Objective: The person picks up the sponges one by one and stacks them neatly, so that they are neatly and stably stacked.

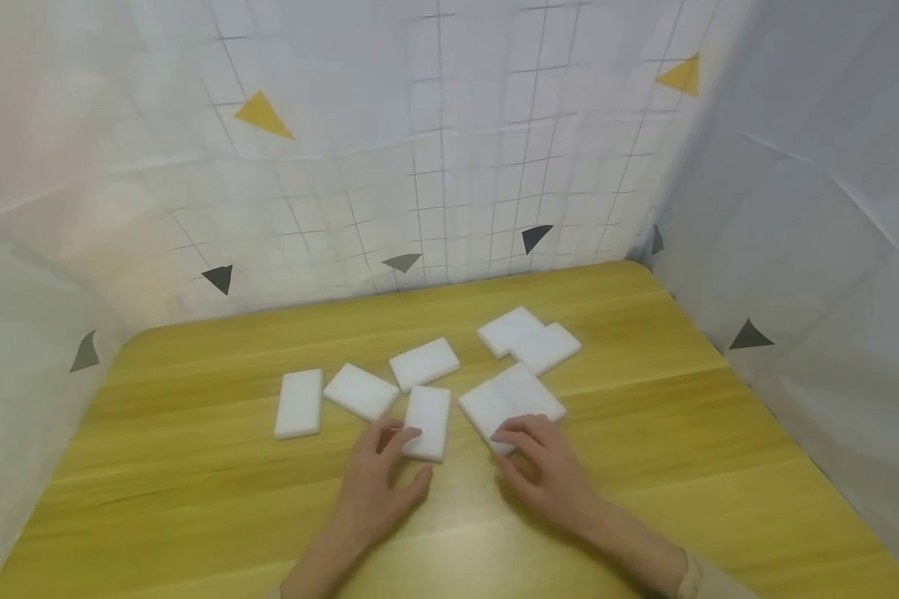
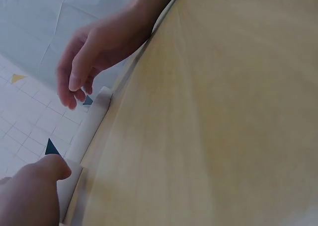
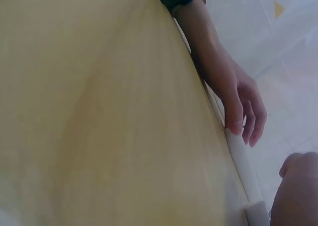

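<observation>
Several white rectangular blocks with a foam-sponge look lie flat on the table. My left hand (image 1: 378, 487) is at the near end of an upright-lying block (image 1: 429, 409), index fingertip overlapping its face in the head view and thumb held apart. Fingers loosely bent, my right hand (image 1: 550, 474) hovers at the near corner of a block (image 1: 483, 406) that adjoins another block (image 1: 528, 389). In the left wrist view, the right hand (image 2: 102, 49) hangs with nothing between thumb and fingers. The right wrist view has the left hand (image 3: 231, 84) beside a block's edge (image 3: 241, 154).
Left of centre lie three more blocks: one at far left (image 1: 299, 403), a slanted one (image 1: 361, 391) and one behind (image 1: 424, 363). Farther back, two blocks overlap, one left (image 1: 511, 327), one right (image 1: 548, 348). Patterned sheeting (image 1: 479, 191) encloses the wooden table (image 1: 195, 474).
</observation>
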A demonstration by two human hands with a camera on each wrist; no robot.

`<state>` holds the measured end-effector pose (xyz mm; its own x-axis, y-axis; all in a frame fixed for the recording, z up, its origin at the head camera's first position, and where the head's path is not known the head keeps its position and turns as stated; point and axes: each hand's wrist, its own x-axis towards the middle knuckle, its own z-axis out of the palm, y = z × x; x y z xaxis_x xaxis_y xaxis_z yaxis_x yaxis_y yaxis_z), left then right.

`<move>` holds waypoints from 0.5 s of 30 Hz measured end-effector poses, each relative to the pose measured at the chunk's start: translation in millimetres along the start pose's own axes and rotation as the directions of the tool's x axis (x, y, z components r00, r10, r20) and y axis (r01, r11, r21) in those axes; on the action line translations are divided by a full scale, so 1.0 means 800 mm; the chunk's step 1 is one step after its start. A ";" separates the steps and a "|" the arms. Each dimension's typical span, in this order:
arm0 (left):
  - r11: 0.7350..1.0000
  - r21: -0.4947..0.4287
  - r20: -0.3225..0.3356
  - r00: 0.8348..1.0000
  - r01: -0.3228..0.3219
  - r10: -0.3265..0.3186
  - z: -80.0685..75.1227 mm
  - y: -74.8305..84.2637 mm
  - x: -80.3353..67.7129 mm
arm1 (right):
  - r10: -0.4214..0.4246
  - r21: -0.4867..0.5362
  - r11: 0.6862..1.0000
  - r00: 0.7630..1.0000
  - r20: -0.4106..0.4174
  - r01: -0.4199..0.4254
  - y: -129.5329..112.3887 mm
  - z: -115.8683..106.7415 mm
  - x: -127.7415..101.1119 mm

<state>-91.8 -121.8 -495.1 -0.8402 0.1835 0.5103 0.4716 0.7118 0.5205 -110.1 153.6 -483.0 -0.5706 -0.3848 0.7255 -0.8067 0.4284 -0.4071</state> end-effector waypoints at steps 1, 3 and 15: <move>1.000 0.006 0.000 1.000 -0.006 0.006 0.000 0.000 0.000 | -0.043 0.024 0.999 0.999 0.008 0.043 -0.001 0.001 -0.001; 1.000 0.011 0.001 1.000 -0.013 0.013 -0.001 0.000 0.000 | -0.141 0.083 0.987 0.990 0.028 0.138 -0.001 0.003 -0.002; 1.000 0.013 0.000 1.000 0.025 -0.025 -0.003 0.001 0.001 | -0.185 0.156 0.975 0.964 0.193 0.156 -0.005 0.007 -0.008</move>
<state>-91.0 -122.8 -492.5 -0.8517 0.1659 0.4971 0.4470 0.7250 0.5239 -104.2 150.0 -489.3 -0.4307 -0.6076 0.6673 -0.8997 0.2308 -0.3706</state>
